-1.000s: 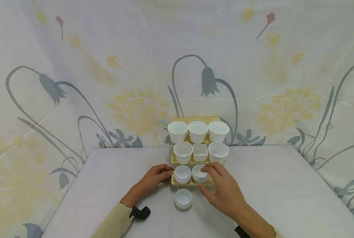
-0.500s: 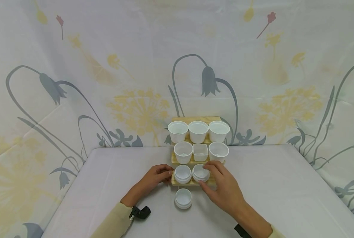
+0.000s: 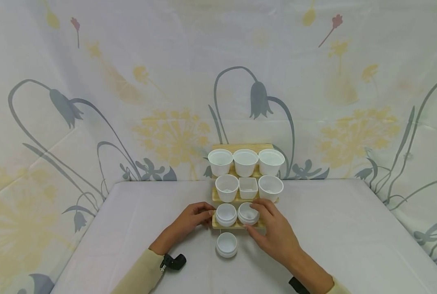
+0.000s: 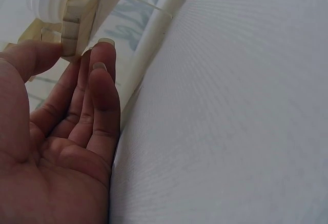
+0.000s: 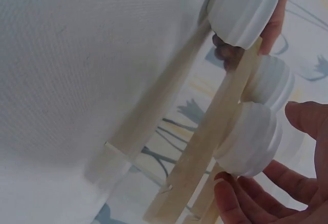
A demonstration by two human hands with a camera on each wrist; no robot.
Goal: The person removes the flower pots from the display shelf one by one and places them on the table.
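Note:
A tiered wooden stand (image 3: 242,147) bears rows of white cups. At the left end of its lowest tier, my left hand (image 3: 189,222) pinches the wood between thumb and fingers, seen close in the left wrist view. Two small round white jars (image 3: 226,214) sit side by side on that tier. My right hand (image 3: 277,234) holds the right-hand jar (image 3: 248,213), thumb at the front and fingers at its far right side. In the right wrist view this jar (image 5: 248,139) rests against the wooden strip. Another small white jar (image 3: 226,245) stands on the table before the stand.
Higher up the stand are larger round white cups (image 3: 220,162) and one square white cup (image 3: 248,188). The white-covered table (image 3: 351,228) stretches to both sides. A flower-printed cloth (image 3: 181,81) hangs behind it.
My right thumb has moved up to the front of the right-hand jar, and the fingers have shifted slightly toward its right side. My left hand has kept its place on the stand.

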